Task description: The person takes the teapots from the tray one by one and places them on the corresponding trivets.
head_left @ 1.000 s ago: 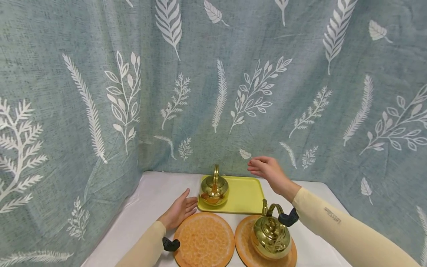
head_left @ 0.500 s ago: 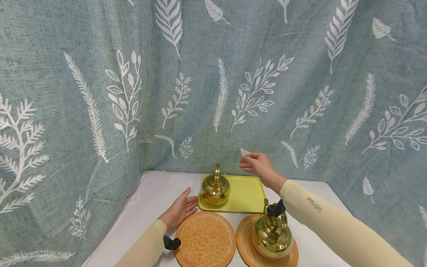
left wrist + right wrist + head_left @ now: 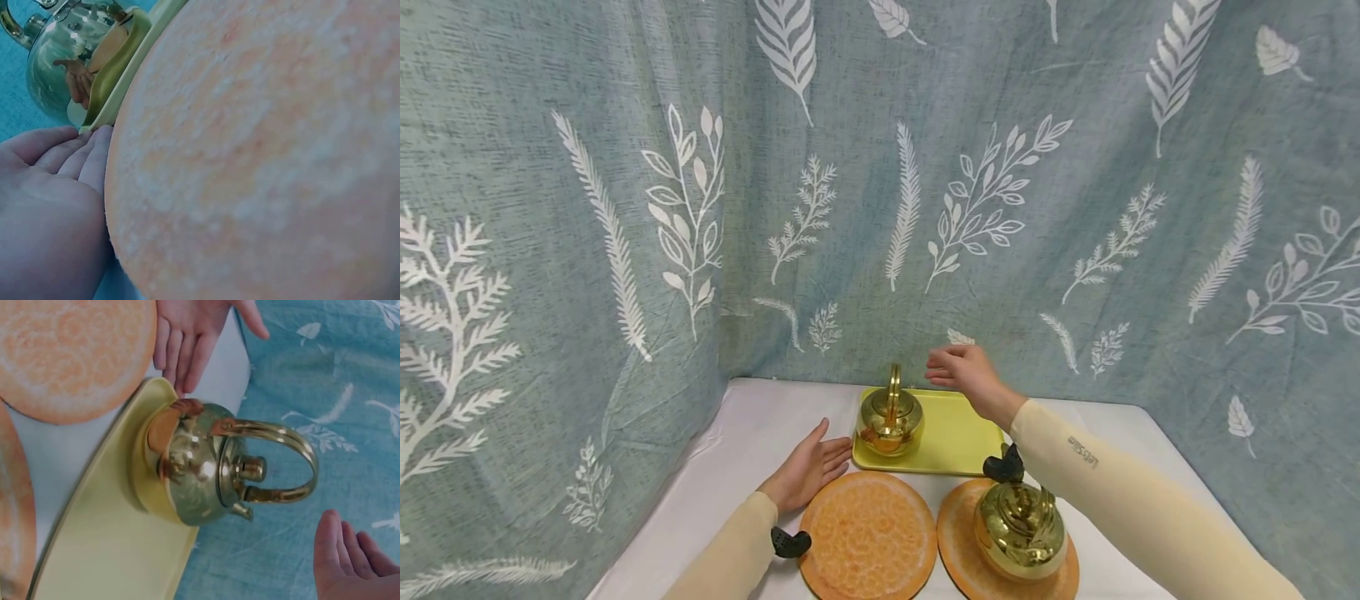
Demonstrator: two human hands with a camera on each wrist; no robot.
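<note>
A brass kettle (image 3: 889, 427) stands upright on the left part of a yellow tray (image 3: 962, 437), its arched handle (image 3: 306, 459) raised. My left hand (image 3: 808, 468) lies at the tray's near left corner, fingers straight and fingertips right at the rim; the left wrist view shows the palm (image 3: 53, 219) beside an orange round mat (image 3: 868, 533). In the air to the right of the kettle's handle is my right hand (image 3: 972, 377), fingers extended and together, holding nothing. In the right wrist view a gap separates its fingers (image 3: 328, 534) from the handle.
A second brass kettle (image 3: 1021, 533) sits on another orange round mat (image 3: 953, 537) at the near right, below my right forearm. A white cloth (image 3: 760, 417) covers the table. Leaf-patterned blue-green curtains (image 3: 850, 208) enclose the back and sides.
My right hand has moved left through the air, closer to the kettle on the tray. My left hand has stayed at the tray's corner. The head view has shifted slightly.
</note>
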